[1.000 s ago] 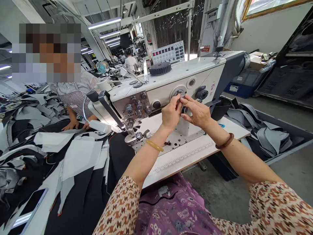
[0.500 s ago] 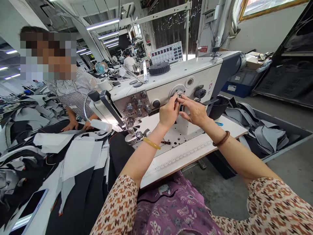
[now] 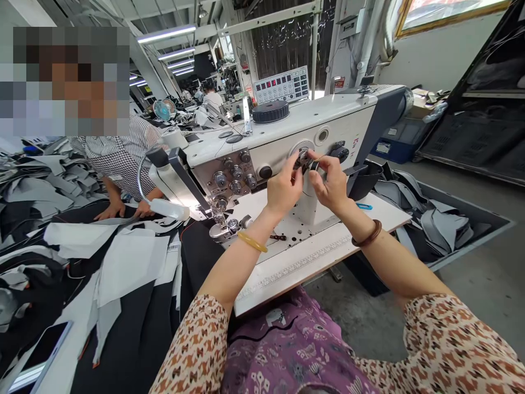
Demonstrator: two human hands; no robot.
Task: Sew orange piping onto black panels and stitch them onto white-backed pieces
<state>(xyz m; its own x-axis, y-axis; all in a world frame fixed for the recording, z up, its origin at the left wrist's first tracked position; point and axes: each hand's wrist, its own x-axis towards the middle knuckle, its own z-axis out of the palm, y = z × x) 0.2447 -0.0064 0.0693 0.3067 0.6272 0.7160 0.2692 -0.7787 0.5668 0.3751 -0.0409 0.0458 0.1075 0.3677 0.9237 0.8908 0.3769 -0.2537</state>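
Observation:
Both my hands are raised at the front of a white sewing machine point(image 3: 283, 158), by the round metal dial point(image 3: 301, 146) on its face. My right hand point(image 3: 331, 183) pinches a small dark, silver-edged bobbin point(image 3: 314, 165) between thumb and fingers. Close beside it, my left hand point(image 3: 284, 189) has its fingers drawn together at the lower edge of the dial. Whatever those fingertips hold is too small to make out. A black knob point(image 3: 266, 172) sits left of my left hand, and a black dial point(image 3: 340, 152) lies beyond my right.
Cut black and grey fabric pieces point(image 3: 127, 262) cover the left side, with a phone point(image 3: 45, 350) on them. Another person's hands point(image 3: 111, 209) rest on cloth there. A grey bin point(image 3: 471, 246) of pieces stands right. A blue tool point(image 3: 364, 206) lies on the machine table point(image 3: 295, 268).
My right hand has closed its fingers more, and the bobbin in it has risen slightly to the right. My left hand stays near the dial. The view has shifted slightly.

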